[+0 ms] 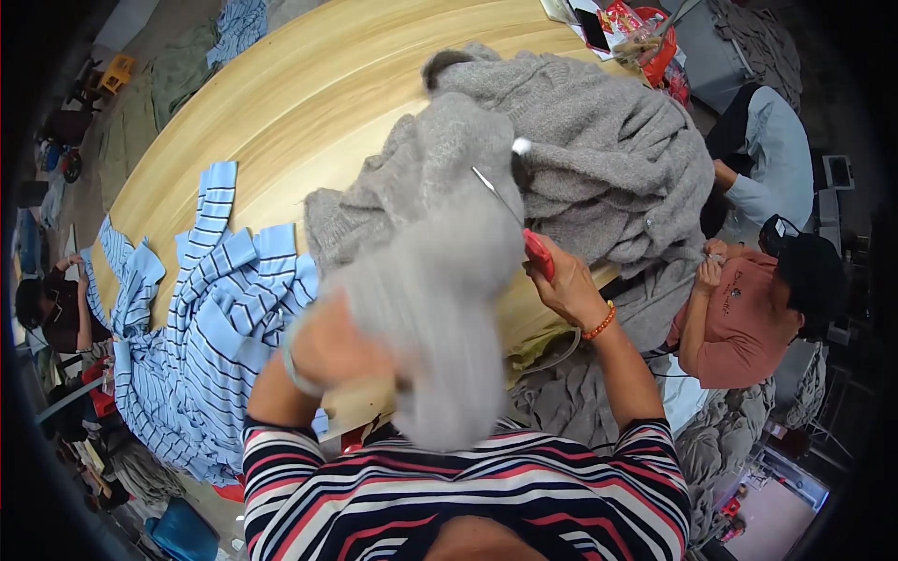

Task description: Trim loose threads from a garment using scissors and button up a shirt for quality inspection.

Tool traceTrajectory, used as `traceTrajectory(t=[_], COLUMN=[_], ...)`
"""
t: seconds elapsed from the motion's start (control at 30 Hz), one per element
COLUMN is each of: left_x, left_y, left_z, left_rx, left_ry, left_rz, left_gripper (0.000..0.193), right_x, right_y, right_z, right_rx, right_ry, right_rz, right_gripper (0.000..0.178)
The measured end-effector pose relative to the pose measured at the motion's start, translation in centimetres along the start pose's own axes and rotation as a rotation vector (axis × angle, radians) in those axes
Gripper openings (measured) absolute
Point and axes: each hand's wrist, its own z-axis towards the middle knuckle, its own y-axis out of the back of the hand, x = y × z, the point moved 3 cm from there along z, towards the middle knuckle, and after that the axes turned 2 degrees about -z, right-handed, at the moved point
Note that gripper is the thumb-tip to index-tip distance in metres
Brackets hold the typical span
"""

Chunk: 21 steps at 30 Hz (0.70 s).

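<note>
One grey garment [440,252] is being handled above the table [281,103], the left hand [341,348] being too blurred for opening or grip to be told, while a red-handled tool [539,254] is being clasped in the curled right hand [572,292], finished and remaining pieces being indistinguishable in the table's grey heap [608,140].

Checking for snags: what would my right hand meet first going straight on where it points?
Probably the grey knit garment; the red-handled tool in your right hand overlaps it in view, though depth is unclear.
</note>
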Motion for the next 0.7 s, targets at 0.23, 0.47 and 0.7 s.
traceTrajectory(t=[0.23,0.47,0.7], left_x=[10.8,17.6,24.3], left_y=[10.3,10.1,13.6], left_z=[8.5,4.7,5.6], left_rx=[-0.597,-0.734,-0.961], left_ry=[0.282,0.422,0.176], left_rz=[-0.689,0.081,0.317], left_gripper=[0.037,0.059,0.031], right_x=[-2.1,-1.9,2.9], right_y=[-0.3,-0.7,-2.7], right_z=[0.3,-1.3,-0.3], right_rx=[-0.070,0.051,0.078], right_ry=[-0.052,-0.140,0.143], right_rz=[0.006,-0.041,-0.014], right_gripper=[0.040,0.042,0.035])
